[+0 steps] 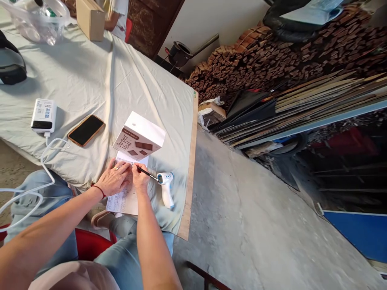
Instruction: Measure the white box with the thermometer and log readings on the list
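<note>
We take the box (139, 136), white with a brown printed face, as our landmark; it stands on the cloth (81, 80) that covers the table. On the near side of the box lies a sheet of paper (123, 203) bearing lines of handwriting; whether the box rests on its far end we cannot tell. The left hand (115, 177), which wears a ring and a red bracelet, lies spread on this paper just in front of the box, its fingers grasping nothing that we can see. Immediately beside it, also in front of the box, we see the right hand (140, 175) with its fingers closed around a black pen (146, 172). The pen's upper end slants away toward the thermometer (167, 191), which lies to the right of the box and nearer the person; we cannot tell whether the two touch. The pen's tip is hidden by the hand.

To the left of the box we find a phone (86, 130), and farther left a power bank (44, 114) with a white cable (45, 166) attached. Well beyond the box, at the far left, are a clear tub (33, 19) and a carton (90, 21), with another person's arm (112, 20) beside the carton.
</note>
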Action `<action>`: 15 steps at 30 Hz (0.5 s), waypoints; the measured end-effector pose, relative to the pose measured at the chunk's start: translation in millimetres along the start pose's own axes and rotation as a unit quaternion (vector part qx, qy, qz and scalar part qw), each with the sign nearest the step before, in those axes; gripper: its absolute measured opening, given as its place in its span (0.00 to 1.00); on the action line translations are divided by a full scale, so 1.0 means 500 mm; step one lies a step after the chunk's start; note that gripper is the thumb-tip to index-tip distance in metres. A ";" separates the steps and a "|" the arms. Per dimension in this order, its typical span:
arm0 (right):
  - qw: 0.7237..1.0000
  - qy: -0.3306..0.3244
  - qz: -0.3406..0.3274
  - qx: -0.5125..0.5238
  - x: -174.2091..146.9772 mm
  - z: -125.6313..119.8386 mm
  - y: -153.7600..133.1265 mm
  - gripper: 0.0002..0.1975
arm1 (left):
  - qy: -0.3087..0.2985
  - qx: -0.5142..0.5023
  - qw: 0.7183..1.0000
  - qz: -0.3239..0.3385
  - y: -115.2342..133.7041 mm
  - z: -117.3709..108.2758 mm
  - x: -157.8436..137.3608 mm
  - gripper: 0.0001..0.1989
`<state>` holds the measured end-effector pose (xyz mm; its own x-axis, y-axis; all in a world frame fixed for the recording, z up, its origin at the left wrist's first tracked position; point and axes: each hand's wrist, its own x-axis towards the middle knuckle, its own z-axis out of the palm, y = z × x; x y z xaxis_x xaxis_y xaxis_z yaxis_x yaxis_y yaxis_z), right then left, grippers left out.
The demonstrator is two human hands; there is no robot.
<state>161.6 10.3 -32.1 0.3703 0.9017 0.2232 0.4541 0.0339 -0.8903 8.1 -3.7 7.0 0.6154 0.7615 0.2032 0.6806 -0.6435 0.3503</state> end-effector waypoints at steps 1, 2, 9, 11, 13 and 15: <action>1.000 0.000 -0.002 -0.002 0.000 0.000 0.001 0.12 | -0.002 0.004 1.000 0.000 0.000 0.000 0.000 0.15; 1.000 0.000 -0.005 -0.004 0.000 0.001 0.002 0.12 | -0.004 0.008 1.000 0.000 0.001 0.000 0.000 0.15; 0.998 0.006 -0.039 -0.044 -0.001 0.006 0.012 0.13 | -0.004 0.012 1.000 0.002 0.002 -0.004 0.000 0.16; 0.997 0.009 -0.052 -0.061 -0.001 0.008 0.016 0.13 | -0.006 0.016 1.000 0.003 0.003 -0.006 0.000 0.16; 0.995 0.014 -0.063 -0.075 -0.001 0.010 0.020 0.13 | -0.009 0.020 1.000 0.003 0.004 -0.008 0.000 0.16; 0.994 0.022 -0.069 -0.083 -0.001 0.010 0.022 0.13 | -0.009 0.024 1.000 0.003 0.004 -0.008 0.000 0.16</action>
<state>162.3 12.3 -44.2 0.3292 0.8736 0.3584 0.6293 0.0800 -0.7730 7.8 -4.7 11.4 0.6259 0.7567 0.1885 0.6951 -0.6510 0.3052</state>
